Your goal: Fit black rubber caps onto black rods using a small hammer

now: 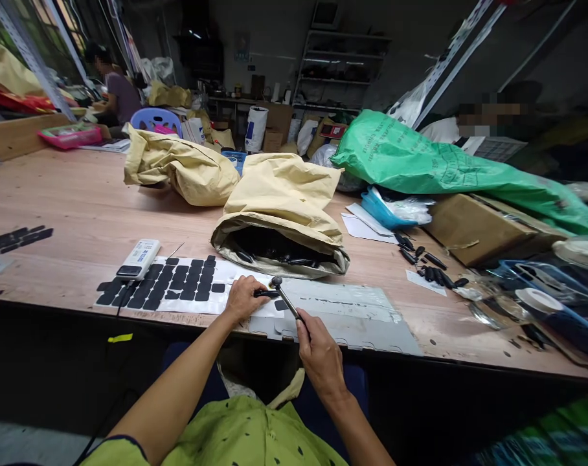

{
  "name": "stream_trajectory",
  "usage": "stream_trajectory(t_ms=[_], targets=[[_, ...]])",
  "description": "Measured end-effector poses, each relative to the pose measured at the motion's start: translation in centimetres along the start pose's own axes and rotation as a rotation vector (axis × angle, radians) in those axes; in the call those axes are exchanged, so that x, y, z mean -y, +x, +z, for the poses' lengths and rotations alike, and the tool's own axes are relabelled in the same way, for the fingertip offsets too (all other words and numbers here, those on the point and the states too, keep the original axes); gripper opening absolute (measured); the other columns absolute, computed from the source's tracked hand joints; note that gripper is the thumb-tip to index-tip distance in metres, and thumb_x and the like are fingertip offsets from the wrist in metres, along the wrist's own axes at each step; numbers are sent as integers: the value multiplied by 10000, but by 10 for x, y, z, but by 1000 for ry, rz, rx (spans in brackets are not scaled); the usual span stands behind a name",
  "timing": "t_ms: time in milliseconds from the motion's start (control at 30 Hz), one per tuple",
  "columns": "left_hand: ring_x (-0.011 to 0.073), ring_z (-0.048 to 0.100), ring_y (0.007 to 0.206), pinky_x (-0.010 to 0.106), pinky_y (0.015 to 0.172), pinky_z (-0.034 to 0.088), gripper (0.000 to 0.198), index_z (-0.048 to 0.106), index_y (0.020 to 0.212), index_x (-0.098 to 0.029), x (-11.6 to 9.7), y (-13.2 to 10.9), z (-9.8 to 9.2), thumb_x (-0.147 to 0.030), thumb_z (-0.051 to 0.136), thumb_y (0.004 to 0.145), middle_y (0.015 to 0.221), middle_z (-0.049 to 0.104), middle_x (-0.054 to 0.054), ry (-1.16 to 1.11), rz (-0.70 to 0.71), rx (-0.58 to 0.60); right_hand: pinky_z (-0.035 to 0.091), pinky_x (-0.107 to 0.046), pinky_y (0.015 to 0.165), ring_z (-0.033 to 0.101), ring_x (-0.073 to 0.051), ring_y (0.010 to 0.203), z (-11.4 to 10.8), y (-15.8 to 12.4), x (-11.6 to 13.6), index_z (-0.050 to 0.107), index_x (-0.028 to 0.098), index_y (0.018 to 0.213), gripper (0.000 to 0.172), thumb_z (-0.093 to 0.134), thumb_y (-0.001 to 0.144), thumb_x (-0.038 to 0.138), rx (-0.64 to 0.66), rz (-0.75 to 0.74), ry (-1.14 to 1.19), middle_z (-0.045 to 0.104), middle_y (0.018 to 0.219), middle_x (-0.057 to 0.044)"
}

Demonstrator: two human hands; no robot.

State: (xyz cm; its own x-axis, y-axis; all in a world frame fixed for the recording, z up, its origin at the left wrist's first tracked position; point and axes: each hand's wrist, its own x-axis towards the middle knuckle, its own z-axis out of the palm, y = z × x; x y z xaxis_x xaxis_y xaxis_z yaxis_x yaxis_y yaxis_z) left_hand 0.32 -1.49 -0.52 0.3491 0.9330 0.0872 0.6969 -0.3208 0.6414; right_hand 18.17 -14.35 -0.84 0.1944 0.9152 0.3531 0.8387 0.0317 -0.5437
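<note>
My right hand (320, 353) is closed around the handle of a small metal hammer (287, 299), its rounded head up and to the left. That head is just above and beside a slim black piece (265, 293), which the fingers of my left hand (245, 298) pinch against the work surface. The piece's exact kind is hard to make out. Under both hands lie a grey board (342, 314) and the edge of a white sheet. Directly ahead, a cream cloth sack (284, 194) gapes toward me with dark, glossy pieces inside.
Rows of black rounded pads (192, 278) cover the sheet at left, beside a white handheld device (138, 259). More black pieces (434, 275) lie at right near a cardboard box (473, 226) and green sack (420, 158). A person (116, 90) sits at far left.
</note>
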Motion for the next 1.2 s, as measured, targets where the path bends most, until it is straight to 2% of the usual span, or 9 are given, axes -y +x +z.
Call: stream_trajectory(t_ms=[233, 433, 533, 733, 867, 1067, 1200], targets=[[199, 533, 884, 327, 774, 393, 137, 758, 879, -257, -4, 0, -1, -289, 769, 746, 854, 663, -2, -49, -57, -3, 459, -209, 589, 629, -126, 715, -5, -5, 7, 582, 269, 1337, 410, 367, 996, 341, 21, -46, -39, 667, 922, -33], [192, 537, 864, 330, 787, 388, 87, 762, 821, -256, -3, 2, -1, -265, 768, 735, 815, 645, -7, -43, -51, -9, 395, -191, 520, 605, -110, 660, 0, -9, 12, 584, 297, 1345, 416, 350, 1003, 318, 30, -51, -93, 627, 827, -15], [192, 535, 862, 328, 779, 392, 118, 770, 844, -261, -4, 2, 0, -257, 772, 727, 815, 647, -6, -48, -51, -15, 389, -197, 516, 605, -113, 666, -3, -7, 11, 595, 309, 1332, 409, 358, 999, 323, 39, -26, -108, 628, 837, -13], [201, 531, 874, 328, 757, 398, 106, 770, 823, -247, -4, 1, 0, -263, 775, 718, 832, 667, 3, -68, -62, -34, 370, -212, 506, 572, -114, 626, -12, -7, 9, 596, 303, 1337, 415, 358, 999, 337, -26, -13, -135, 631, 839, -24], [203, 529, 873, 331, 756, 398, 108, 765, 821, -238, -3, 0, 1, -283, 768, 723, 831, 666, 3, -67, -64, -25, 368, -209, 520, 576, -110, 632, -12, -9, 6, 599, 301, 1331, 414, 356, 995, 306, 35, -29, -152, 622, 824, -16], [216, 541, 887, 340, 762, 401, 119, 751, 840, -223, -1, 0, 2, -279, 741, 736, 852, 663, 19, -38, -32, -24, 379, -224, 606, 602, -130, 798, -15, 16, -9, 622, 297, 1283, 366, 407, 986, 309, -62, 35, -229, 657, 974, -22], [211, 540, 879, 339, 766, 399, 101, 731, 834, -211, -1, -1, 1, -270, 722, 753, 844, 655, 17, -41, -11, -28, 337, -266, 653, 537, -136, 755, -12, 39, -37, 691, 260, 1156, 300, 489, 937, 226, -79, -64, -368, 646, 896, -28]])
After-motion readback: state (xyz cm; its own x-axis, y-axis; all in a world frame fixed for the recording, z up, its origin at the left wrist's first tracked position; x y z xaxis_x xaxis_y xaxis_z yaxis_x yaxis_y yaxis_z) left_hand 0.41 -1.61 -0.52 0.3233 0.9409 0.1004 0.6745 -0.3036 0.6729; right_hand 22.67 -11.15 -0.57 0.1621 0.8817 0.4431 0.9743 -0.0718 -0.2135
